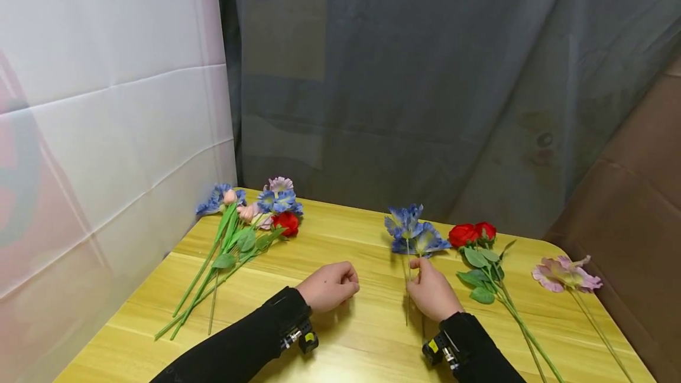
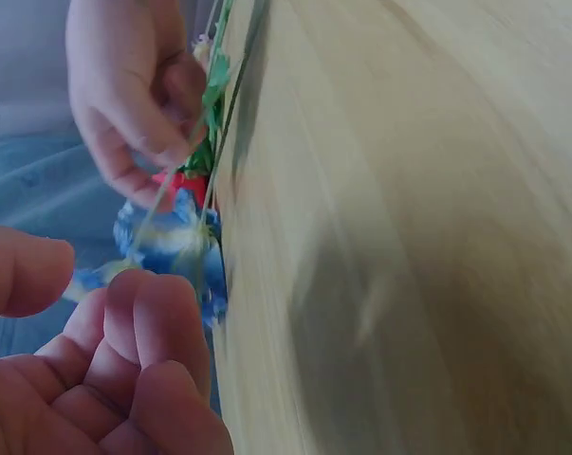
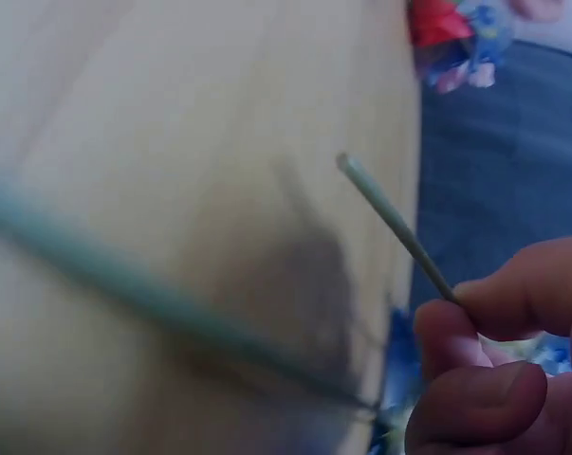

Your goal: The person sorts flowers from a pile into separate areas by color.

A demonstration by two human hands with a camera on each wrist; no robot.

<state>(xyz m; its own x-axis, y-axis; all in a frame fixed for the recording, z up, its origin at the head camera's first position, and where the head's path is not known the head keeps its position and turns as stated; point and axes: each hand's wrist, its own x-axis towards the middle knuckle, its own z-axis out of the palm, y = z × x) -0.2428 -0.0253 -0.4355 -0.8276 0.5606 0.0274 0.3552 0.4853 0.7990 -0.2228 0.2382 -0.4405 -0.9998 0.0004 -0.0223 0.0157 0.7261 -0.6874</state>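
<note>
My right hand (image 1: 433,291) pinches the thin green stem (image 3: 395,223) of a blue flower between thumb and fingertips. Two blue blooms overlap at the far side of that hand, an upper one (image 1: 405,221) and a lower one (image 1: 428,241). A second stem (image 3: 162,308) runs blurred across the right wrist view, outside the pinch. Left of the blue flowers, my left hand (image 1: 330,286) hovers over the table with loosely curled fingers and holds nothing. In the left wrist view its fingers (image 2: 167,322) are relaxed and the palm is bare.
On the wooden table (image 1: 340,241), a left-hand pile has blue flowers (image 1: 284,200), pink buds (image 1: 247,213) and a red rose (image 1: 287,223). Red roses (image 1: 463,234) with leaves lie right of my right hand. A pale purple flower (image 1: 566,275) lies near the right edge. Cloth walls surround the table.
</note>
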